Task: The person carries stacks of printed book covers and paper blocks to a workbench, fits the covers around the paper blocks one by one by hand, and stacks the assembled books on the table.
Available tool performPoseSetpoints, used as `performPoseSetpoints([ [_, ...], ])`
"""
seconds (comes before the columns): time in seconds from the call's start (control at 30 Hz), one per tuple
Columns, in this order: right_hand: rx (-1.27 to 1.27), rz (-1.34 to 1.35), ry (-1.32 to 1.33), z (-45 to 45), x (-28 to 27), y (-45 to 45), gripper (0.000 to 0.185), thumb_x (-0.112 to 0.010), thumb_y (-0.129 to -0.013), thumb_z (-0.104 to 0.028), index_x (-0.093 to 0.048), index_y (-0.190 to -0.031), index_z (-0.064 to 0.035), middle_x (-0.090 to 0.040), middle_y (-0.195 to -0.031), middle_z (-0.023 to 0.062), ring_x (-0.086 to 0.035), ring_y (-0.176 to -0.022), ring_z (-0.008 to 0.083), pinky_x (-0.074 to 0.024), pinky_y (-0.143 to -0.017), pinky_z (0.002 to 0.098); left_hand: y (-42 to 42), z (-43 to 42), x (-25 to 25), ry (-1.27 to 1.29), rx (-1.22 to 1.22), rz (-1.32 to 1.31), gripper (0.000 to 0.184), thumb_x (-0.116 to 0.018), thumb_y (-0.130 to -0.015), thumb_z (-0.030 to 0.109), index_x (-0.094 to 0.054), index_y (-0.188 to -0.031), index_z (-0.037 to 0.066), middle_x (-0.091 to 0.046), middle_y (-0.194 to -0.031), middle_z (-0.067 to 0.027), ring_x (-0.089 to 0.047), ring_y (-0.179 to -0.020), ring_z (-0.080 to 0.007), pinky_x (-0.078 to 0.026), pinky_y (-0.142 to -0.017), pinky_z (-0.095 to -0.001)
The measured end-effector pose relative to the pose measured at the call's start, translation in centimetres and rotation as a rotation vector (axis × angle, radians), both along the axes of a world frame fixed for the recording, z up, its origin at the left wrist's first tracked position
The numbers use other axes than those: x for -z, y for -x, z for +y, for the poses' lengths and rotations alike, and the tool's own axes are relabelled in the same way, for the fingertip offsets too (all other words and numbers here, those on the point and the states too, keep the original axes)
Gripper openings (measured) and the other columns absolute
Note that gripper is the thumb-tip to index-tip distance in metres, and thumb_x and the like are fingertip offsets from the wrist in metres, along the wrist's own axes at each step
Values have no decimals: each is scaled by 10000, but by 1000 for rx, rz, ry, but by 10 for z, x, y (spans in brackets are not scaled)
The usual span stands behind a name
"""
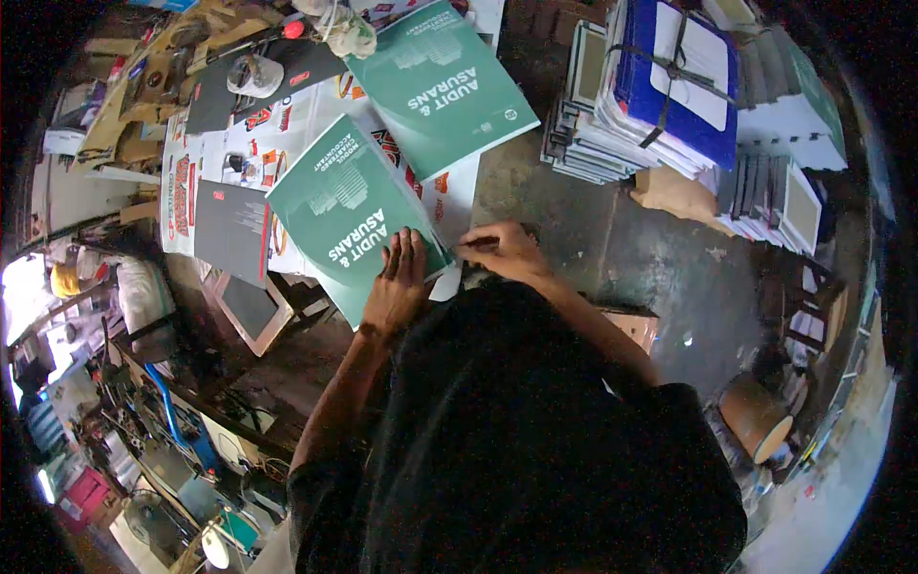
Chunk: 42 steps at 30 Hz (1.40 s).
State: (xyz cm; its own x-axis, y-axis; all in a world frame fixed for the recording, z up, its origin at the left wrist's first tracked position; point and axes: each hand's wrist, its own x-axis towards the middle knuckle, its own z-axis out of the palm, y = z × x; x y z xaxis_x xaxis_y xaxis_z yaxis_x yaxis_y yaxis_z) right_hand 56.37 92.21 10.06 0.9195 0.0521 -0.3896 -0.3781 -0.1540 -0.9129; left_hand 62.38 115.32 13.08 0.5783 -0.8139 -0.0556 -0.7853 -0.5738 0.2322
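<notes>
A green softcover book (335, 215) titled "Audit & Asurans" lies at a slant on the table in front of me. My left hand (400, 287) rests flat on its cover near the lower right corner, fingers stretched out. Close to the right edge of that book, my right hand (507, 251) has its thumb and fingertips pinched together. What they pinch, if anything, is too small to make out. A small white piece of paper (446, 284) shows below the book's corner. Behind lies a second green book (445, 86) with the same title.
Printed white sheets (177, 206) cover the table under the books. Dark grey covers (232, 230) and a clear plastic cup (254, 77) are at the left. To the right stand a strapped stack of books and papers (660, 86) and more green books (789, 105).
</notes>
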Motion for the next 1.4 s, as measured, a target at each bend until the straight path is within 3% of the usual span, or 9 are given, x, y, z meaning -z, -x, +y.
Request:
performPoseSetpoints([
  [0.23, 8, -64, 84, 25, 3, -7, 243, -575, -930, -154, -678, -1028, 44, -727, -943, 110, -677, -807, 165, -516, -836, 295, -11, 17, 7, 205, 250, -120, 546, -723, -816, 206, -558, -1291, -7, -623, -1217, -179, -628, -1141, -298, -552, -886, -402],
  [0.37, -55, 61, -414, 38, 63, -7, 414, -513, -961, -284, -593, -1184, 56, -669, -1112, 217, -675, -1008, 311, -513, -963, 349, -18, 30, -10, 133, 292, -288, 361, -709, -811, 146, -662, -1144, 17, -633, -1216, -132, -633, -1121, -267, -552, -858, -408],
  [0.43, 106, 414, -1097, 30, 40, -10, 579, -497, -961, -452, -545, -1257, 44, -641, -1161, 236, -624, -1128, 334, -521, -969, 430, -28, 26, -73, 211, 295, -178, 300, -694, -786, 25, -675, -1085, 54, -645, -1222, -141, -661, -1047, -288, -563, -860, -421],
  [0.57, 157, 424, -1085, 29, -41, -38, 777, -592, -873, -602, -494, -1330, 19, -592, -1257, 197, -597, -1146, 301, -533, -926, 442, 3, 41, -55, 414, -55, 246, 363, -709, -757, -11, -669, -1115, 33, -655, -1208, -147, -643, -1101, -296, -538, -911, -444],
  [0.7, 87, 31, -89, 39, -15, -59, 547, -746, -815, -454, -645, -1179, -59, -696, -998, 98, -679, -810, 214, -559, -708, 333, 29, -17, -83, 329, 107, 121, 463, -686, -819, 57, -602, -1272, 4, -620, -1291, -160, -568, -1251, -301, -435, -1064, -480],
  [1.03, 405, -129, -9, -124, -9, -126, 414, -769, -832, -247, -676, -1166, -21, -705, -938, 26, -632, -790, 82, -509, -718, 248, 19, 7, -21, 303, -261, 28, 678, -750, -818, 238, -475, -1391, 2, -498, -1430, -181, -420, -1379, -318, -292, -1163, -486],
  [1.13, 435, -187, 167, -153, 7, -159, 487, -783, -811, -320, -669, -1164, -4, -726, -974, 58, -677, -806, 144, -527, -731, 287, 20, -8, -1, 176, -229, -4, 856, -692, -850, 433, -328, -1469, -32, -336, -1528, -229, -301, -1432, -376, -262, -1161, -504],
  [1.33, 464, -520, 1017, -138, 16, -151, 466, -725, -817, -411, -686, -1133, -70, -714, -1021, 183, -696, -900, 336, -548, -812, 416, 23, -18, 18, 95, -257, 28, 780, -667, -879, 361, -336, -1446, -61, -363, -1477, -287, -370, -1361, -449, -326, -1099, -546],
  [1.4, 441, -500, 794, -99, -15, -114, 431, -722, -826, -398, -698, -1106, -72, -720, -983, 170, -700, -862, 319, -550, -792, 407, 19, -19, 12, 88, -225, 70, 737, -667, -880, 297, -340, -1417, -87, -363, -1447, -322, -390, -1337, -463, -372, -1060, -558],
])
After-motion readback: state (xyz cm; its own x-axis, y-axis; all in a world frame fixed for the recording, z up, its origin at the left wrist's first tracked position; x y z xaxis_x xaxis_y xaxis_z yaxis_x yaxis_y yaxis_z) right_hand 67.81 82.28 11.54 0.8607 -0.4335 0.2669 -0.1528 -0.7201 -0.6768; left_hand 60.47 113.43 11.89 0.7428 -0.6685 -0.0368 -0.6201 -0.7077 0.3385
